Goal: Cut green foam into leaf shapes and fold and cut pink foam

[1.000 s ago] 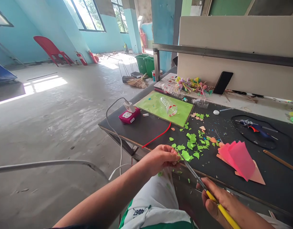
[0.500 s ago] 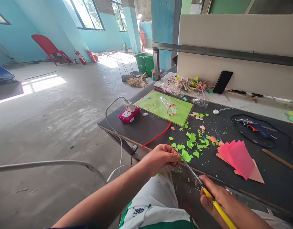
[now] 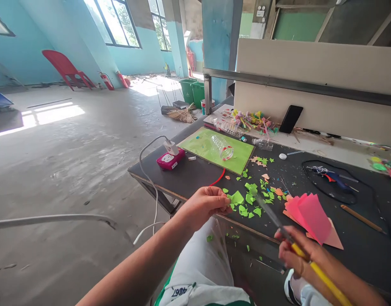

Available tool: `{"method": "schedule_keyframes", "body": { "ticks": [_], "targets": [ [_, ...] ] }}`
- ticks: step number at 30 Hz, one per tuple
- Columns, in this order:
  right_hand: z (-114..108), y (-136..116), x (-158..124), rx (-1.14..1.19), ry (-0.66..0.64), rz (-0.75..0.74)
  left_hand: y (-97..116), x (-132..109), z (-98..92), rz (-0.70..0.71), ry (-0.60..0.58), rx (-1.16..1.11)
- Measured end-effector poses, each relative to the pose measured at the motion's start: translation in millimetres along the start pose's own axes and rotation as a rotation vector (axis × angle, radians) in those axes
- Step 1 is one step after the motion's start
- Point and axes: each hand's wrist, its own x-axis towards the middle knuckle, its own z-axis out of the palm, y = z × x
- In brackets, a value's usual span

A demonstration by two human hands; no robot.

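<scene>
My left hand (image 3: 204, 205) pinches a small piece of green paper (image 3: 237, 197) at the near edge of the dark table (image 3: 195, 174). My right hand (image 3: 305, 257) grips yellow-handled scissors (image 3: 279, 225), whose blurred blades point up and left toward the green piece without touching it. Several green and orange paper scraps (image 3: 257, 193) lie scattered on the table just beyond both hands. A stack of folded pink and orange paper (image 3: 311, 216) lies to the right of the scissors.
A green mat (image 3: 240, 155) carries a clear plastic bottle (image 3: 223, 147). A pink power strip (image 3: 170, 160) with a white cable sits at the table's left corner. A glue gun (image 3: 330, 175), a wooden stick (image 3: 361, 218), a black phone (image 3: 291, 119) and colourful craft pieces (image 3: 251, 119) lie farther back.
The scissors have come away from the green paper and swung right, now blurred. My left hand has lifted the green piece slightly. The view has tilted up a little.
</scene>
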Motion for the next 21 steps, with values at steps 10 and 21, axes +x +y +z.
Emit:
{"method": "schedule_keyframes", "body": {
  "ticks": [10,21],
  "targets": [
    [17,-34,7,0.559,0.067,-0.039,-32,-4,60.5,-0.16,-0.19,0.25],
    [27,-24,11,0.465,0.121,-0.013,-48,4,63.1,-0.134,-0.222,0.432]
  ]
}}
